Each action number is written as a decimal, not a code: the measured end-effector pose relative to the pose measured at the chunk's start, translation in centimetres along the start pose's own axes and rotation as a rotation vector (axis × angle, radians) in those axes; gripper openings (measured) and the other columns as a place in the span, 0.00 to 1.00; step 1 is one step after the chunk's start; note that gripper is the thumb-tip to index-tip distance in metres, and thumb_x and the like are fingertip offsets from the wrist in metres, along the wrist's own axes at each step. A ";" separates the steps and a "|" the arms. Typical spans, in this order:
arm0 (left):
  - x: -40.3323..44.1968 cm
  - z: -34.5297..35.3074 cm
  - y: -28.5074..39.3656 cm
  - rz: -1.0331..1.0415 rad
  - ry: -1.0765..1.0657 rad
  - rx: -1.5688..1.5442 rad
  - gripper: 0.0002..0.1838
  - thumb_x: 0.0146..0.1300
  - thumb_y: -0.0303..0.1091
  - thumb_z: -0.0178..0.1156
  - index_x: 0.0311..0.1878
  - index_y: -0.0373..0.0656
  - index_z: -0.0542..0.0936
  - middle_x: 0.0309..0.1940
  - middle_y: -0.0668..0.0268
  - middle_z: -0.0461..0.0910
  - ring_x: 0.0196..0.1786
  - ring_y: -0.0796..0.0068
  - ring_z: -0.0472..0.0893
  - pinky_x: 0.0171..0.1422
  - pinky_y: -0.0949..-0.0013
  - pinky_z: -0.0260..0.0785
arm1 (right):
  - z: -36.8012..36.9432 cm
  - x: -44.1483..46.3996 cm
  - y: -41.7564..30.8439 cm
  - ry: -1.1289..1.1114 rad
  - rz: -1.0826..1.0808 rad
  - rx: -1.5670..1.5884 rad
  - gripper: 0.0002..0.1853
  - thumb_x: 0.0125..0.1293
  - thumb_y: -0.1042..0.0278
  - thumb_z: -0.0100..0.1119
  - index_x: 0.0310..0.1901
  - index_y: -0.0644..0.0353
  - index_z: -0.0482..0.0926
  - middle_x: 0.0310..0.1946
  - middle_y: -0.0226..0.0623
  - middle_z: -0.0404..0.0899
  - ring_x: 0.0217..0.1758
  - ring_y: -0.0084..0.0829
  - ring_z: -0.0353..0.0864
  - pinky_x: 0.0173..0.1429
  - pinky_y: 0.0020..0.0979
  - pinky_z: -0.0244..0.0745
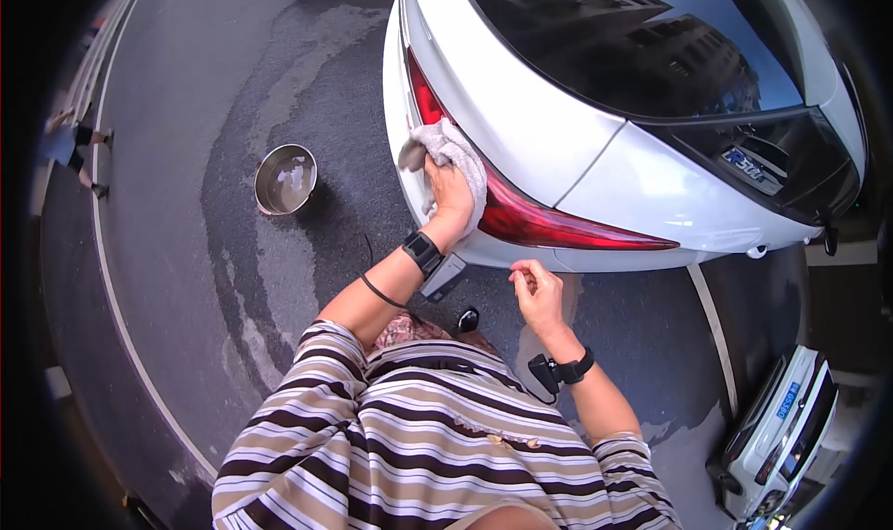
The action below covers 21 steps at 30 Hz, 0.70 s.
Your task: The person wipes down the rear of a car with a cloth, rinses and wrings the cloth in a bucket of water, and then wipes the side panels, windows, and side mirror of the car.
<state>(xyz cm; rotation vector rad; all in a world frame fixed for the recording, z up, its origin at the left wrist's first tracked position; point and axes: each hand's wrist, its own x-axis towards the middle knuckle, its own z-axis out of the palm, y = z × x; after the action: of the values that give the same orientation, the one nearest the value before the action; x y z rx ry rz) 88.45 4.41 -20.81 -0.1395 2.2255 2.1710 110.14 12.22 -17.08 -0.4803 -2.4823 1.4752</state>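
Cloth (pixel 476 193) in the left hand (pixel 450 195), lying across the light (pixel 544 221)

The relation that counts is between cloth and light. The light's long axis slants across the rear corner of the car (pixel 549 112), from the far left down to a thin tip at the near right. The cloth lies over its middle, so red shows on 2 sides: a short piece ahead and to the left, and a longer piece off to the right. The cloth's own length runs mostly fore and aft, crossing the light at an angle rather than lying along it.

The left hand is the nearer of the 2. It grasps the cloth and bears on the car with it; folds hide some of the fingers. The right hand (pixel 539 293) is bent loosely, with nothing seen in it. From there the cloth lies forward and to the left, while the light's longer piece lies ahead and runs off to the right. The right hand is near the car's lower edge; whether it touches, I cannot tell.

The bucket (pixel 265 182) stands on the ground (pixel 349 93) to the left, well apart from both hands
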 end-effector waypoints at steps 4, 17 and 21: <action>-6.1 1.3 -1.4 0.233 0.071 0.287 0.30 0.71 0.38 0.42 0.69 0.24 0.53 0.71 0.38 0.47 0.73 0.44 0.50 0.76 0.57 0.43 | -3.4 -1.9 3.3 -0.130 0.088 0.078 0.04 0.65 0.78 0.54 0.39 0.66 0.78 0.25 0.33 0.80 0.26 0.18 0.79 0.30 0.21 0.72; -20.2 7.4 3.1 0.881 -0.496 1.006 0.44 0.55 0.38 0.60 0.69 0.24 0.53 0.69 0.32 0.47 0.74 0.35 0.44 0.71 0.35 0.42 | -4.3 -0.4 6.2 -0.016 0.536 1.199 0.24 0.74 0.46 0.39 0.57 0.56 0.72 0.50 0.38 0.78 0.52 0.32 0.78 0.53 0.38 0.75; -21.5 8.1 6.6 0.984 -0.799 0.901 0.40 0.60 0.36 0.57 0.73 0.36 0.53 0.68 0.34 0.52 0.71 0.36 0.54 0.71 0.41 0.48 | -7.4 0.8 8.1 0.096 0.445 1.336 0.25 0.74 0.44 0.37 0.56 0.56 0.73 0.50 0.37 0.78 0.53 0.33 0.77 0.55 0.39 0.75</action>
<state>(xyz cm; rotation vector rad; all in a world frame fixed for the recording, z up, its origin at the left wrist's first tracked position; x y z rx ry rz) 108.97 13.62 -12.66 1.7310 2.5756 0.7303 113.35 22.13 -20.69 -0.7407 -0.8675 2.6753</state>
